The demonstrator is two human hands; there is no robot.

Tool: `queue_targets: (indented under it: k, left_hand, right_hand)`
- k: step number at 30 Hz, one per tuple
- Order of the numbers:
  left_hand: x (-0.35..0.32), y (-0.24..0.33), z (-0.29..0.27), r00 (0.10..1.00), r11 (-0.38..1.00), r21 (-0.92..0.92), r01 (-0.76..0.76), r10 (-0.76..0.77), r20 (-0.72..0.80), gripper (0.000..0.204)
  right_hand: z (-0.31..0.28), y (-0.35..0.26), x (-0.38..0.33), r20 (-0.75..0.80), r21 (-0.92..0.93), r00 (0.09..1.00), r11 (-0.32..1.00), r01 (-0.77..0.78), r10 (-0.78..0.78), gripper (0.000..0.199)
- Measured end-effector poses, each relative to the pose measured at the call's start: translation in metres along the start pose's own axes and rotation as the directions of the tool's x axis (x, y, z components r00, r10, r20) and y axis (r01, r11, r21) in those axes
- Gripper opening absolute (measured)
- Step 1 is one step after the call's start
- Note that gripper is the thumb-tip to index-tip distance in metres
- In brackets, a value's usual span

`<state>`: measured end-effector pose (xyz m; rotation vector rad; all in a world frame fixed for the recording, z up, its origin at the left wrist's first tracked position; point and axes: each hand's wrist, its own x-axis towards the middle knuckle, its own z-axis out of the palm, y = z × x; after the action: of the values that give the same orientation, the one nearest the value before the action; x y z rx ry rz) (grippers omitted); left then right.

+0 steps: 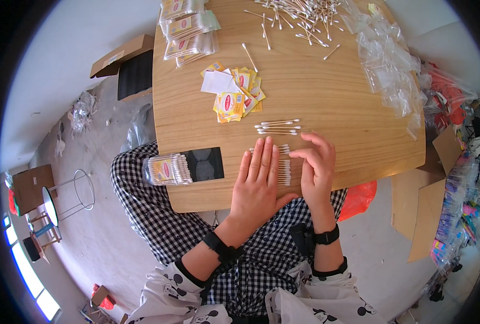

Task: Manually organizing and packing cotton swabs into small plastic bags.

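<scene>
My left hand (257, 178) lies flat, fingers stretched, over a row of cotton swabs (284, 174) near the table's front edge. It hides the row's left part. At the right end of that row is my right hand (318, 170), its fingers bent but apart, with nothing visible between them. Just beyond the fingertips lie several loose cotton swabs (277, 127), side by side. To the left, a clear bag of cotton swabs (167, 169) with a yellow card rests against a flat black rectangular thing (207, 163). Farther off is a heap of yellow and white cards (232, 102).
Filled swab bags (191, 35) are stacked at the far left of the wooden table (315, 92). A big pile of loose swabs (304, 13) lies at the far edge. Empty clear bags (385, 65) spread along the right side. An open cardboard box (423, 200) stands right.
</scene>
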<state>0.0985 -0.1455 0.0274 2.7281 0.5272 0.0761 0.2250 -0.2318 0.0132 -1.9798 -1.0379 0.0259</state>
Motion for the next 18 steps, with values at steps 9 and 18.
queue_targets:
  k: [9,18]
  left_hand:
    - [-0.001,-0.001,0.001,1.0,1.0,-0.018,-0.001,0.001,-0.025,0.101]
    - [-0.002,-0.001,0.0,1.0,1.0,-0.014,-0.006,0.006,-0.009,0.099]
  right_hand:
    - [-0.001,0.002,0.001,0.031,-0.028,0.999,0.999,0.036,-0.035,0.019]
    - [0.003,-0.002,0.033,0.058,-0.215,0.992,0.97,0.118,-0.108,0.008]
